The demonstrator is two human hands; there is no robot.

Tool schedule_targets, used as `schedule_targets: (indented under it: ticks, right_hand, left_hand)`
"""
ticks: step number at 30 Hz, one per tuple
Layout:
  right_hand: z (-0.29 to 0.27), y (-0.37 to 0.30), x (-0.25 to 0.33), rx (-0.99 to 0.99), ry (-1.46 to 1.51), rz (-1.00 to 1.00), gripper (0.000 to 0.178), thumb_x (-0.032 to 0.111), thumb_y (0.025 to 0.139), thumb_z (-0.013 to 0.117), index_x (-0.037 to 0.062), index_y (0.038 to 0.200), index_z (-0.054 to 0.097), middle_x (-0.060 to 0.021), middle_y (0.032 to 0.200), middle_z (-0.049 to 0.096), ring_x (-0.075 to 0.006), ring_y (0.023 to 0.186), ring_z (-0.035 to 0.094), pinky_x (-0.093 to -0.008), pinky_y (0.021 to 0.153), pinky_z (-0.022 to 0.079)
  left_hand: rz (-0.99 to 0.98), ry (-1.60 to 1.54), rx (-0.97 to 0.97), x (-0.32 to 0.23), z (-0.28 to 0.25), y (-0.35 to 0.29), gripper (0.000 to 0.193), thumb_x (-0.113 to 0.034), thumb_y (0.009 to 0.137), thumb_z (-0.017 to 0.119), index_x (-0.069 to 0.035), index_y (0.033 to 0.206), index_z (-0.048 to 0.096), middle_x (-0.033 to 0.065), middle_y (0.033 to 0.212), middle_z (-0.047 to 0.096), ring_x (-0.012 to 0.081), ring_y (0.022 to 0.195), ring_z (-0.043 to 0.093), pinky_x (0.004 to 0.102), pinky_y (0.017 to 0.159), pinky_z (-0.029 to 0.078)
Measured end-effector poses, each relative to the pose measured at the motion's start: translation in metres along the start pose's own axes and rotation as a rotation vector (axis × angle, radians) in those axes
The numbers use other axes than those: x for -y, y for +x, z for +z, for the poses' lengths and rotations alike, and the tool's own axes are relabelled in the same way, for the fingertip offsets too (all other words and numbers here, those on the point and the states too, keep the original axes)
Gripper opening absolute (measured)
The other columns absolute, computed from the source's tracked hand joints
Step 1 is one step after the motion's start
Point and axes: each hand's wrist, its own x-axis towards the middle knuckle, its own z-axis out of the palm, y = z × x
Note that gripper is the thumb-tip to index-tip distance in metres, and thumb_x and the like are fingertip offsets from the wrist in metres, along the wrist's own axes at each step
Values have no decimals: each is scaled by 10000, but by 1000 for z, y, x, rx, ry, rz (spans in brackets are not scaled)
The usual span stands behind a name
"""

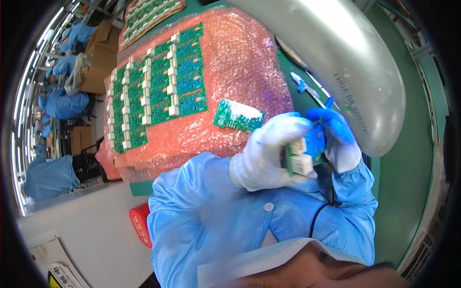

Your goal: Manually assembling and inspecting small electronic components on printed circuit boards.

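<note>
White gloves cover both hands, close together in front of my chest. My left hand [271, 151] is closed around the edge of a small green circuit board [289, 161] with white block connectors [301, 163]. My right hand [342, 144] has its fingers curled at the board's other side, lit blue by a lamp; its exact grip is partly hidden and blurred. Left of the hands, a loose circuit board [240, 115] with a white patch lies on pink bubble wrap [235, 62]. Farther left on this wrap, several boards [189, 79] with white connectors stand in rows.
A big silver rounded housing [365, 62] hangs over the bench's right part. Beside it lie slim blue-and-white tools [307, 89] on the green mat [403, 192]. More boards [149, 17] rest at the far end. A red container [140, 224] is at the near left; people [67, 103] in blue sit beyond.
</note>
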Motion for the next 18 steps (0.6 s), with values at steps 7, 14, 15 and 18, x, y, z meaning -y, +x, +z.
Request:
schedule_targets:
  ticks: [7,14,15,18]
  right_hand:
    - [-77,-16,61,-407,-491,-223,281,176,945,557,-19,1139,611,-97,997,652,-154,843,641,-260,714,524]
    - [-292,-11,143,-967,-899,-254,396,379,929,614,37,1118,675,-14,949,653,-81,688,564,-248,522,453]
    - [-305,-7,144,-1003,-1013,-75,504,465,911,603,38,1177,645,-75,1033,668,-175,801,635,-316,631,511]
    - [-216,-4,137,-1345,-2024,-69,660,575,902,531,75,1331,534,-211,1306,560,-383,1187,545,-431,977,437]
  left_hand:
    - [-103,650,267,-53,-44,1,932,-444,511,843,-97,1302,492,138,1231,532,373,1158,507,526,1005,373]
    - [-328,1139,353,-7,-137,-12,797,-419,664,777,-98,1336,494,132,1335,512,376,1291,425,495,1073,326]
    - [-393,1113,414,-3,-142,-11,824,-457,675,765,-120,1369,476,139,1396,478,401,1348,370,508,1105,297]
    - [-367,1070,499,11,-147,-4,798,-446,671,767,-140,1355,493,130,1412,466,406,1350,365,514,1105,294]
